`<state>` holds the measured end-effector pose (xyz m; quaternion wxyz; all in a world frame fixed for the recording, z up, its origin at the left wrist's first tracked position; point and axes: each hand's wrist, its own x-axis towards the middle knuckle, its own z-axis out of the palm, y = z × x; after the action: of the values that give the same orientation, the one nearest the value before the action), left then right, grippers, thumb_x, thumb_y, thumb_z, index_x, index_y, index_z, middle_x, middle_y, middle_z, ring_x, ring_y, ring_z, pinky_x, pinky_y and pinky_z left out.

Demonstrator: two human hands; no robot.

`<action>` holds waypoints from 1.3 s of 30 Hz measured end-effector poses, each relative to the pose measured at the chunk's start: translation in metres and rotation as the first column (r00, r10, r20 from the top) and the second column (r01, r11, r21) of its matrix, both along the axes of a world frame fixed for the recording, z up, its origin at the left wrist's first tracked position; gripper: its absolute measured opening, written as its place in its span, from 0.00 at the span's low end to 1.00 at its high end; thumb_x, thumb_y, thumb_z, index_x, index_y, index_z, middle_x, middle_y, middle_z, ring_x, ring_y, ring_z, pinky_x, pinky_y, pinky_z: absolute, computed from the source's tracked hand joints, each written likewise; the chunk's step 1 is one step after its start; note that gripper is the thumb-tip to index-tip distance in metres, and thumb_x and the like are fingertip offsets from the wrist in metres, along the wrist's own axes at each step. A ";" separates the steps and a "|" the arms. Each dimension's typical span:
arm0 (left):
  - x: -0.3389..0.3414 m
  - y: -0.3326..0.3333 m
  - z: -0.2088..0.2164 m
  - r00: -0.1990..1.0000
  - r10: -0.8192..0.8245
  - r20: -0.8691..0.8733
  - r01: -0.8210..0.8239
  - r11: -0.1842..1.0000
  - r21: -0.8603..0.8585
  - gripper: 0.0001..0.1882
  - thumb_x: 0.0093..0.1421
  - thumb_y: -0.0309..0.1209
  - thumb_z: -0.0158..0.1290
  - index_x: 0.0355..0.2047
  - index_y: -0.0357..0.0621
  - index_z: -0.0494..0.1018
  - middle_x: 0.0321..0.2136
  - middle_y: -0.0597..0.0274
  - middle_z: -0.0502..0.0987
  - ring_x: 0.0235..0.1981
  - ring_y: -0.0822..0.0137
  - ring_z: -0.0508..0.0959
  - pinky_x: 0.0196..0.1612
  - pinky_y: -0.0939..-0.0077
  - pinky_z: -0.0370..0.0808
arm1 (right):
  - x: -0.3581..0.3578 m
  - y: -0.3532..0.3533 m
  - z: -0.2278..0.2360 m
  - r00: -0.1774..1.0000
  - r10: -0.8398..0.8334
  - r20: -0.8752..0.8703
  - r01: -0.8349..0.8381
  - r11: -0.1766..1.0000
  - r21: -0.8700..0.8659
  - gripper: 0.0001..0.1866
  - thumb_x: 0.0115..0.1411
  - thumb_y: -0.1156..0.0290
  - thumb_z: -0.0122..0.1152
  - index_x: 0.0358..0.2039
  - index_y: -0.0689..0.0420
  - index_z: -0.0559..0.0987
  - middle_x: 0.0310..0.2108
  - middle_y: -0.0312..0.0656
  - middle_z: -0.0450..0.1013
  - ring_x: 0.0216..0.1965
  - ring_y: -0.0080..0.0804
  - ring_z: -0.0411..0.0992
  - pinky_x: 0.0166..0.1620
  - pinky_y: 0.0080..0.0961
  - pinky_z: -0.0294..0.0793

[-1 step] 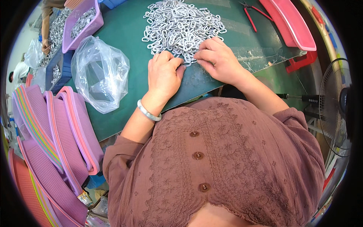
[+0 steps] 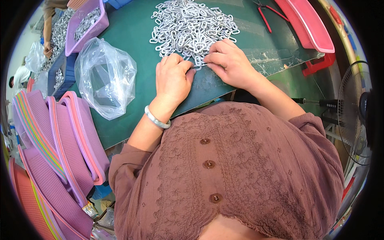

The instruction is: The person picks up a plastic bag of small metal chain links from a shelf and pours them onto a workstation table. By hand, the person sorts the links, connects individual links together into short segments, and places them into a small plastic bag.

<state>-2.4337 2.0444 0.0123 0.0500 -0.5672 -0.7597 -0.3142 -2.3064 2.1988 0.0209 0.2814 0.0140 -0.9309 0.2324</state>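
A heap of light grey, oval chain links [image 2: 194,26] lies on the green table top. My left hand [image 2: 173,78] is at the near edge of the heap, with its fingers curled and thumb pressed in at a chain link [image 2: 198,68]. Facing it, my right hand [image 2: 232,66] pinches at a link on the other side of the same small gap. A few links lie between the two sets of fingertips, seemingly hooked together; the fingers partly hide how they join.
Left on the table sits a clear plastic bag [image 2: 106,80], with a purple basket of metal parts [image 2: 87,28] behind it. Purple baskets [image 2: 76,136] are stacked at lower left. Red-handled pliers [image 2: 266,18], a pink basket [image 2: 308,28] and a fan [image 2: 354,112] are right. Another person's hand [image 2: 48,50] is far left.
My right hand has shifted very slightly left. A link between my fingertips shows more fully now. My left hand is almost unmoved.
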 end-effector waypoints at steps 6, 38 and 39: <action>0.003 -0.036 0.008 0.993 0.118 -0.001 -0.117 0.989 -0.088 0.06 0.44 0.28 0.61 0.25 0.43 0.77 0.25 0.63 0.70 0.30 0.59 0.70 0.34 0.67 0.67 | -0.002 -0.011 -0.003 1.000 0.022 0.003 -0.022 0.999 0.032 0.06 0.46 0.74 0.62 0.28 0.55 0.78 0.30 0.37 0.69 0.35 0.37 0.66 0.40 0.31 0.66; 0.012 -0.070 -0.005 0.958 0.190 0.215 -0.198 0.980 0.015 0.09 0.45 0.25 0.60 0.30 0.42 0.77 0.26 0.60 0.71 0.30 0.59 0.71 0.34 0.68 0.68 | -0.010 -0.030 -0.009 0.993 0.119 0.000 -0.117 0.973 0.198 0.03 0.47 0.73 0.61 0.25 0.52 0.78 0.28 0.33 0.68 0.34 0.31 0.67 0.41 0.30 0.62; 0.012 -0.069 -0.005 0.962 0.176 0.211 -0.185 0.983 0.022 0.09 0.45 0.25 0.60 0.30 0.42 0.77 0.27 0.60 0.71 0.29 0.59 0.70 0.34 0.68 0.68 | -0.007 -0.025 -0.007 0.998 0.064 -0.027 -0.058 0.982 0.180 0.02 0.48 0.72 0.60 0.25 0.52 0.78 0.28 0.33 0.68 0.34 0.31 0.67 0.42 0.30 0.62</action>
<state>-2.4213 1.9751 0.0073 0.0103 -0.4585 -0.8026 -0.3815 -2.3134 2.1739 0.0135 0.2867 0.0713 -0.9425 0.1561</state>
